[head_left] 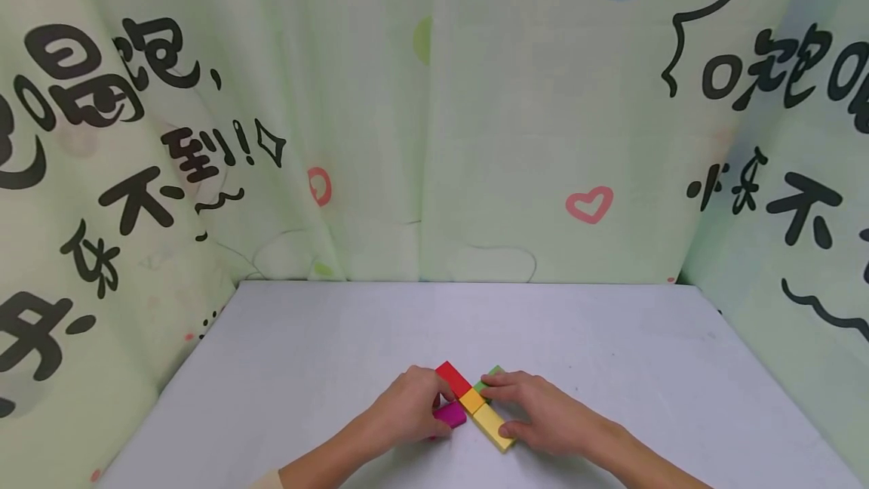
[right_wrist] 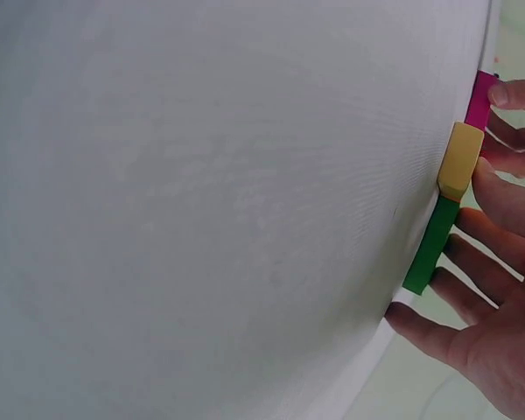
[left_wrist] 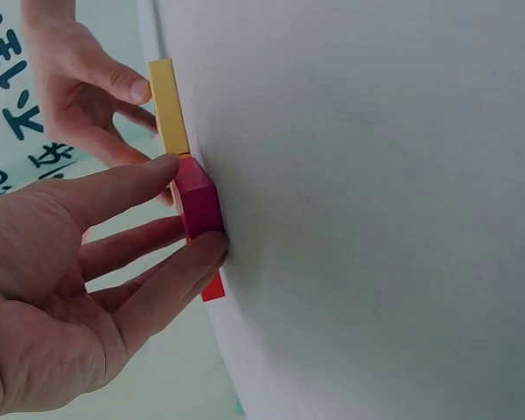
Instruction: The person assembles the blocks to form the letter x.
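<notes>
My left hand (head_left: 407, 410) rests on the grey table (head_left: 305, 353) with its fingers curled round the magenta block (head_left: 451, 414); in the left wrist view my thumb lies on one end of that block (left_wrist: 198, 203) and a fingertip presses the other, so I am pinching it. The magenta block lies at the near left of a small cross of blocks, touching the orange block (head_left: 471, 401) at the centre. A red block (head_left: 452, 379) runs from the centre to the far left, a yellow block (head_left: 494, 427) to the near right, and a green block (head_left: 490, 377) to the far right, mostly covered by my fingers.

My right hand (head_left: 543, 413) lies just right of the cross, thumb against the near end of the yellow block, fingertips on the green block beside the orange one. Its fingers are only lightly bent and bear on the blocks rather than wrapping them. A pale green printed curtain (head_left: 434, 134) hangs behind the table and at both sides
</notes>
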`<state>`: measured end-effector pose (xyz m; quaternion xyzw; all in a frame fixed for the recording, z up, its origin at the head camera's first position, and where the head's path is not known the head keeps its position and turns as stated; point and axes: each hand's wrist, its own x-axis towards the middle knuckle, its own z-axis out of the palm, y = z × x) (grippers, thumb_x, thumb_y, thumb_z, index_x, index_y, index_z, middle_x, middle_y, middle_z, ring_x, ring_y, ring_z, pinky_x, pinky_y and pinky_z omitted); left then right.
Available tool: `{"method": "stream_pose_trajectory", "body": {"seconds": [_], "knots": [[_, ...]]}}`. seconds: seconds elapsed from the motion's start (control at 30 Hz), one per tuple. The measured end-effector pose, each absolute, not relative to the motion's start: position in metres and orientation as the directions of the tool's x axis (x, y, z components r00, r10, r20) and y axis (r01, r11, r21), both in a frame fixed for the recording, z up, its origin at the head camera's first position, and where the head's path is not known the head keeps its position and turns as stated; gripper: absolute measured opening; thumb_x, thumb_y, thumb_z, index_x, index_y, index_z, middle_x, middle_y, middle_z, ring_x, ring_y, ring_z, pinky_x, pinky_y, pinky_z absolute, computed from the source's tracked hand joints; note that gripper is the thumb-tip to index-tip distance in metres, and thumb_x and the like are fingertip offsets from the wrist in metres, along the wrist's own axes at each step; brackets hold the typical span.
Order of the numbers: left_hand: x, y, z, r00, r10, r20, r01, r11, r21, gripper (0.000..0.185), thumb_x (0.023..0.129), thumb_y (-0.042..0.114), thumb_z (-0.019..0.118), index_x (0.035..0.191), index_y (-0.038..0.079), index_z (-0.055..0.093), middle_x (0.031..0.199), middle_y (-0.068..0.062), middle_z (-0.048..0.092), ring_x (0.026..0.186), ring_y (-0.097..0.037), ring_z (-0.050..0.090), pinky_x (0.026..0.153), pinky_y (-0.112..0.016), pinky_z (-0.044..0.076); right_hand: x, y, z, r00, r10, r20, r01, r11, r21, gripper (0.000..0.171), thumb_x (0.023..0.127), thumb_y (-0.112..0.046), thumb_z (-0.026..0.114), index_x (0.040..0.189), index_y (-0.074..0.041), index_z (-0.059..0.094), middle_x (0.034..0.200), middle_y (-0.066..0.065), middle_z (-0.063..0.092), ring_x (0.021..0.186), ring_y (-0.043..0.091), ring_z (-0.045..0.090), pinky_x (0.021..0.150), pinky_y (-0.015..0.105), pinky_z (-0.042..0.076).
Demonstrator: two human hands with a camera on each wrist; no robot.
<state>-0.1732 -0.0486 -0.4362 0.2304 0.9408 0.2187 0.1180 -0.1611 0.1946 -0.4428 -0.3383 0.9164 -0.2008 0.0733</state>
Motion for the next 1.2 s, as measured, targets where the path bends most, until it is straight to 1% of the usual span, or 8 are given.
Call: {"method": "stream_pose_trajectory", "body": {"seconds": [0.17, 0.3, 0.43, 0.57, 0.7, 1.0, 1.2], "knots": [[-0.172, -0.052, -0.435, -0.852, 0.502, -0.148, 0.385, 0.793, 0.473, 0.045, 0.066, 0.022, 0.088, 0.107, 0.016, 0.072, 0.081, 0.008, 0.058, 0.074, -0.005, 0.050, 0.061, -0.018, 0.046, -0.162, 0.194, -0.444, -0.762, -0.648, -0.004, -0.587, 0.693, -0.418, 0.052, 0.086, -0.026, 0.072, 0.134, -0.014, 0.057, 0.143, -0.001, 0.049, 0.133, 0.028, 0.044, 0.101, 0.049, 0.041], [-0.170, -0.056, -0.432, -0.830, 0.529, -0.175, 0.401, 0.785, 0.472, 0.053, 0.064, 0.016, 0.089, 0.113, 0.021, 0.070, 0.087, 0.009, 0.060, 0.079, -0.005, 0.050, 0.062, -0.017, 0.048, -0.162, 0.194, -0.444, -0.764, -0.645, -0.009, -0.583, 0.697, -0.417, 0.052, 0.085, -0.027, 0.072, 0.134, -0.014, 0.057, 0.143, 0.000, 0.049, 0.132, 0.029, 0.044, 0.101, 0.050, 0.041], [-0.169, -0.059, -0.431, -0.807, 0.564, -0.174, 0.440, 0.772, 0.459, 0.053, 0.067, 0.012, 0.087, 0.115, 0.024, 0.070, 0.091, 0.011, 0.060, 0.082, -0.004, 0.050, 0.063, -0.017, 0.048, -0.162, 0.194, -0.444, -0.765, -0.644, -0.012, -0.581, 0.698, -0.418, 0.052, 0.086, -0.027, 0.072, 0.134, -0.015, 0.057, 0.143, -0.001, 0.050, 0.132, 0.028, 0.044, 0.101, 0.049, 0.041], [-0.169, -0.061, -0.431, -0.794, 0.582, -0.177, 0.457, 0.763, 0.457, 0.050, 0.070, 0.012, 0.085, 0.116, 0.024, 0.070, 0.094, 0.012, 0.061, 0.082, -0.004, 0.051, 0.065, -0.016, 0.048, -0.161, 0.194, -0.443, -0.763, -0.646, -0.011, -0.583, 0.695, -0.421, 0.053, 0.086, -0.027, 0.072, 0.135, -0.015, 0.057, 0.143, -0.001, 0.050, 0.132, 0.028, 0.045, 0.101, 0.049, 0.041], [-0.169, -0.061, -0.431, -0.787, 0.592, -0.175, 0.475, 0.762, 0.441, 0.050, 0.071, 0.014, 0.085, 0.118, 0.023, 0.070, 0.093, 0.012, 0.061, 0.080, -0.003, 0.052, 0.066, -0.016, 0.048, -0.162, 0.193, -0.443, -0.764, -0.645, -0.011, -0.581, 0.695, -0.422, 0.053, 0.086, -0.026, 0.072, 0.135, -0.015, 0.057, 0.142, -0.002, 0.050, 0.132, 0.027, 0.045, 0.101, 0.049, 0.041], [-0.167, -0.057, -0.430, -0.799, 0.567, -0.198, 0.440, 0.777, 0.450, 0.052, 0.071, 0.019, 0.086, 0.120, 0.022, 0.069, 0.087, 0.012, 0.057, 0.080, -0.002, 0.049, 0.064, -0.017, 0.046, -0.162, 0.193, -0.443, -0.761, -0.648, -0.009, -0.585, 0.694, -0.420, 0.053, 0.086, -0.027, 0.072, 0.135, -0.016, 0.057, 0.142, -0.001, 0.050, 0.131, 0.027, 0.045, 0.101, 0.050, 0.042], [-0.167, -0.054, -0.431, -0.804, 0.558, -0.205, 0.427, 0.783, 0.453, 0.055, 0.070, 0.021, 0.087, 0.121, 0.021, 0.067, 0.084, 0.012, 0.057, 0.076, -0.002, 0.049, 0.063, -0.016, 0.047, -0.162, 0.194, -0.443, -0.762, -0.648, -0.008, -0.585, 0.694, -0.419, 0.053, 0.086, -0.027, 0.071, 0.135, -0.016, 0.056, 0.142, -0.001, 0.050, 0.131, 0.028, 0.045, 0.101, 0.050, 0.042]]}}
